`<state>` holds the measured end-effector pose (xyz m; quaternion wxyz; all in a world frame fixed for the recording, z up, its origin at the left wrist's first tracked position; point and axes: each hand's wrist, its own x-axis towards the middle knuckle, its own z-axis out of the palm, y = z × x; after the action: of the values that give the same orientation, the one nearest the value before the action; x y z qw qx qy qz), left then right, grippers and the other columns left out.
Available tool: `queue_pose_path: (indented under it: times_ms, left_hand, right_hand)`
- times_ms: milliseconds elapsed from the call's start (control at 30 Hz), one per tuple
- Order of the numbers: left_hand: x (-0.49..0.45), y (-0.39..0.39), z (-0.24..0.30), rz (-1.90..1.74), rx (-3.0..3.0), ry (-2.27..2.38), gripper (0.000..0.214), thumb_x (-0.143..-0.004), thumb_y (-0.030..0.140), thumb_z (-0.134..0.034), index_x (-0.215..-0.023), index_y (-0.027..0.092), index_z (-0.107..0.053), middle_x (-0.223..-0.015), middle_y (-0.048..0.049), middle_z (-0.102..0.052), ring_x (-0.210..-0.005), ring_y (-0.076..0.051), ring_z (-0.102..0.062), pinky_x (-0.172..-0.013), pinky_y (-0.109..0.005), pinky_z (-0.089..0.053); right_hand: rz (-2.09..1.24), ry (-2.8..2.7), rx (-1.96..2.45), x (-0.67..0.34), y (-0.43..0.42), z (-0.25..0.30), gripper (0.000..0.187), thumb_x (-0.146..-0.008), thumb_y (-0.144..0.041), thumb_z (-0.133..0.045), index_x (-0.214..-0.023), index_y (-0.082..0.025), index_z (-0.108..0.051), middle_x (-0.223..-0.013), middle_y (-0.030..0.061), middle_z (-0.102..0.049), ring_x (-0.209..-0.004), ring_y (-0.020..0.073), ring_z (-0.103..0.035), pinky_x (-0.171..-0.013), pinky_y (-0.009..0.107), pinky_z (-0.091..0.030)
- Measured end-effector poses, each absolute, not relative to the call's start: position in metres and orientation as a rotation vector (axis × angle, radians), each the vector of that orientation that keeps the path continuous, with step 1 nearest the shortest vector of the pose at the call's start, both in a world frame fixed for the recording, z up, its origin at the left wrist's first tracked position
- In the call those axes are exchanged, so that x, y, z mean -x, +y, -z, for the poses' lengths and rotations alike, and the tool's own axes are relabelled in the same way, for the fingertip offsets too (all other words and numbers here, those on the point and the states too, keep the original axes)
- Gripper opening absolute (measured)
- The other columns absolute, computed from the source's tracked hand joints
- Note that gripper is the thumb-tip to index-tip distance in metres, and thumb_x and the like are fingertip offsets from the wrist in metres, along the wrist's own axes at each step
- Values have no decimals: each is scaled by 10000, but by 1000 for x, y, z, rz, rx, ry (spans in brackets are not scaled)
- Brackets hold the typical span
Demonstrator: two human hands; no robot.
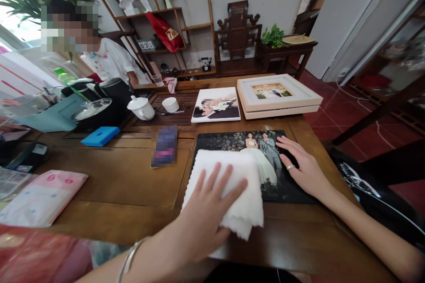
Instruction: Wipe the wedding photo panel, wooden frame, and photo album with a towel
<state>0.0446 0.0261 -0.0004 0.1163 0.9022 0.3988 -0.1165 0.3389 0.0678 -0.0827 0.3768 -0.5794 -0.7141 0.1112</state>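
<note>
A dark wedding photo print (265, 159) of a couple lies flat on the wooden table (133, 181) in front of me. A white cloth with a scalloped edge (247, 163) covers its left part and hangs past its near edge. My left hand (212, 199) lies flat on the cloth, fingers spread. On the print's right side rests my right hand (302, 163), its fingers stretched out and a ring on one of them. Behind the print are a white-edged photo panel (215, 115) and a pale box frame (279, 108) with a small photo inside.
A phone-like dark item (164, 146), a blue block (100, 135), a white lidded cup (141, 108) and a pink-patterned tissue pack (46, 194) sit to the left. Another person (113, 62) is seated across the table. Red plastic (40, 256) lies at the near left.
</note>
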Motion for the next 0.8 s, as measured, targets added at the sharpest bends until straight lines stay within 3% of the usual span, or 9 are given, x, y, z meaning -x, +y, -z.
queue_pose_path:
  times_ms: [267, 500, 667, 800]
  left_hand:
    - [-40, 113, 7, 19, -2711, 1215, 768, -807, 173, -543, -1517, 319, -290, -1625, -56, -162, -1493, -327, -86, -1167, -604, -143]
    - [-37, 69, -2, 126, -2735, 824, 936, -653, 156, -595, -1512, 359, -283, -1636, -5, -63, -1497, -311, 18, -1178, -604, -40]
    - [-36, 38, -9, 166, -2680, 582, 908, -657, 239, -654, -1489, 389, -325, -1634, 37, -68, -1499, -306, -12, -1195, -572, -35]
    - [-35, 56, -5, 142, -2685, 634, 889, -671, 201, -621, -1492, 377, -327, -1631, 29, -102, -1501, -285, -50, -1200, -543, -69]
  right_hand:
    - [-272, -1834, 1461, -339, 69, 84, 316, -930, -296, -484, -1206, -230, -623, -1376, 113, -591, -1345, 272, -491, -1132, 555, -366]
    - [-252, -1854, 1474, -339, 69, 84, 310, -941, -303, -465, -1187, -193, -619, -1371, 142, -590, -1339, 271, -497, -1130, 542, -380]
    - [-239, -1864, 1483, -339, 68, 82, 315, -946, -304, -456, -1190, -183, -614, -1373, 146, -588, -1344, 270, -491, -1137, 537, -373]
    - [-247, -1868, 1483, -340, 68, 82, 318, -944, -303, -462, -1196, -178, -612, -1379, 150, -582, -1347, 271, -487, -1141, 533, -370]
